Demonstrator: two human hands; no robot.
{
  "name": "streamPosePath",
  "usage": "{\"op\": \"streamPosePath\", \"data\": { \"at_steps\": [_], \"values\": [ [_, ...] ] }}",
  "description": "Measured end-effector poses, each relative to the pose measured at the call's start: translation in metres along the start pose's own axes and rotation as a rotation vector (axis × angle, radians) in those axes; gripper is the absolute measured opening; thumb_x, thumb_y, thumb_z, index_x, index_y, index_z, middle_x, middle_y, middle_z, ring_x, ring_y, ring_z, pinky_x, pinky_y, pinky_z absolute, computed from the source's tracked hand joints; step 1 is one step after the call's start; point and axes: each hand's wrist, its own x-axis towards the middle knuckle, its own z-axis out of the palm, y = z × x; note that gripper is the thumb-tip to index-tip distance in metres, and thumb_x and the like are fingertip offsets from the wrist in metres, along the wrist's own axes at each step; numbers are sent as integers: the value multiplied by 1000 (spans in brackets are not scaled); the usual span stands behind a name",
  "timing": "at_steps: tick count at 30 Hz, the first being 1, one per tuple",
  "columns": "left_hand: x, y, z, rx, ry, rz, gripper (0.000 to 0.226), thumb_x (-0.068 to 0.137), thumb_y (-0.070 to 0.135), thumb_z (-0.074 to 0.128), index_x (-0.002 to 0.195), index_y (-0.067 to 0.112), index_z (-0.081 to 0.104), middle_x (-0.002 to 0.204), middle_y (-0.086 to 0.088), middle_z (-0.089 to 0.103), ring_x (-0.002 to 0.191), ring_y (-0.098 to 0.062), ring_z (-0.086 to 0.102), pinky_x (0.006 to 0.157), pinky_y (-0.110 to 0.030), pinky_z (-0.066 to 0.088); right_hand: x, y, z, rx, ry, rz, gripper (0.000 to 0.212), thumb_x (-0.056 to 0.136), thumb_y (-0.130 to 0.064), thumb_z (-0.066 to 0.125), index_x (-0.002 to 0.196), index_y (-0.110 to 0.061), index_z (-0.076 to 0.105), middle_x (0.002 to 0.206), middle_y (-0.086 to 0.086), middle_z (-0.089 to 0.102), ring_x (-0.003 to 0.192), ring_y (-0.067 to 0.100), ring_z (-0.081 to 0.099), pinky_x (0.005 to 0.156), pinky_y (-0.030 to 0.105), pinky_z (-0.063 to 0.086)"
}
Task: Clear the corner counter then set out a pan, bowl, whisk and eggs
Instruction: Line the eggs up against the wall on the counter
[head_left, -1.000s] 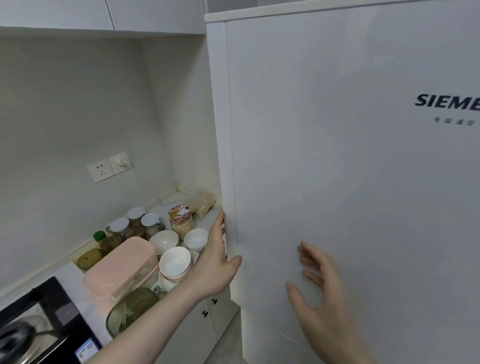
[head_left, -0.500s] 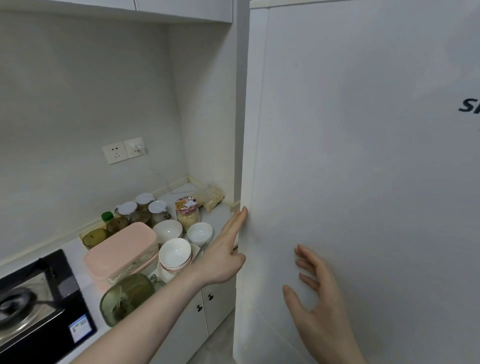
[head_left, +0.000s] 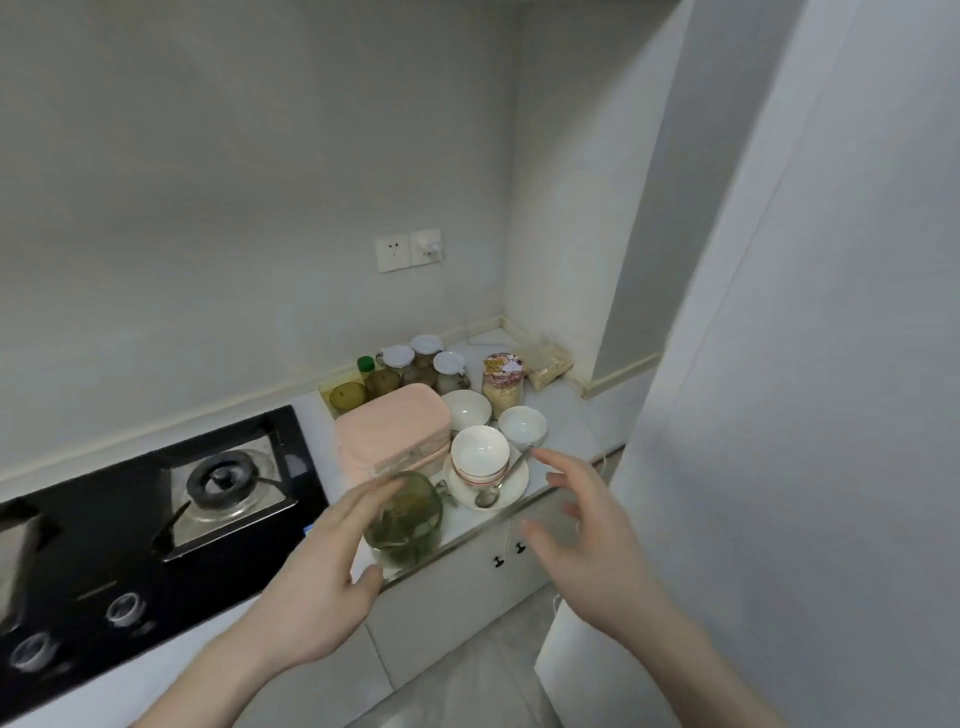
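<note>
The corner counter (head_left: 566, 415) is crowded. A pink lidded box (head_left: 392, 434) stands by the stove, with a green glass jug (head_left: 408, 519) in front of it at the counter edge. A red-striped bowl (head_left: 479, 457) sits on a white plate (head_left: 511, 491) with a spoon (head_left: 493, 493). Two white bowls (head_left: 466, 409) (head_left: 522, 423) stand behind it. My left hand (head_left: 322, 577) hovers open in front of the jug. My right hand (head_left: 597, 535) is open in the air before the plate. Both hold nothing.
Several lidded jars (head_left: 426, 358), an oat jar (head_left: 502, 387) and a grain bag (head_left: 548, 366) fill the back corner. A black gas stove (head_left: 156, 525) lies to the left. The white fridge door (head_left: 805, 415) rises on the right. Cabinet doors (head_left: 467, 587) sit below.
Both hands have come off the fridge door and moved left and down over the counter front. The view has swung from the fridge towards the counter and stove.
</note>
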Motion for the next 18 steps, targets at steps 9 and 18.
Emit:
{"op": "streamPosePath", "data": {
  "at_steps": [9,18],
  "values": [
    [-173,-118,-86,-40,332,-379,86,88,5,66,144,60,30,152,39,26,138,20,25,106,-11,36,19,-98,175,-14,-381,-241,59,92,-27,69,140,-48,42,139,-36,41,133,-11,39,113,30,41],
    [-345,-159,-143,-84,698,-672,82,87,4,64,141,58,35,148,41,29,119,12,47,82,-1,40,-26,-216,348,46,-793,-514,56,92,-28,68,136,-52,44,140,-35,39,131,-8,42,111,28,42]
  ]
}}
